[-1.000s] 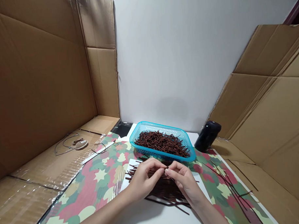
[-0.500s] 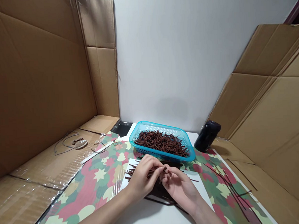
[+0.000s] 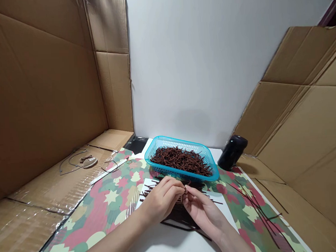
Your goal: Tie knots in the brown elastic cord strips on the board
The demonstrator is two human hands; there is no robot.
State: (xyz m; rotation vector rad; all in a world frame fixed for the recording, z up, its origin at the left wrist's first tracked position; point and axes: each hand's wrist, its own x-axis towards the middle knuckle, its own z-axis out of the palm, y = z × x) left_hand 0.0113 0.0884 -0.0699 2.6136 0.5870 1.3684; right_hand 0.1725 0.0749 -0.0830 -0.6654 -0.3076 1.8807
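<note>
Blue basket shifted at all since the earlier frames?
No. The blue basket sits in the same spot relative to the black cylinder; only the whole view drifts slightly.

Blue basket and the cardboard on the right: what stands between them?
The head view shows a black rounded object between the blue basket and the right cardboard.

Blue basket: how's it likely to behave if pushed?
The blue basket would probably slide rather than tip: it sits low and wide. It's likely light itself, given its perforated walls. The brown pieces heaped loosely inside may shift.
</note>
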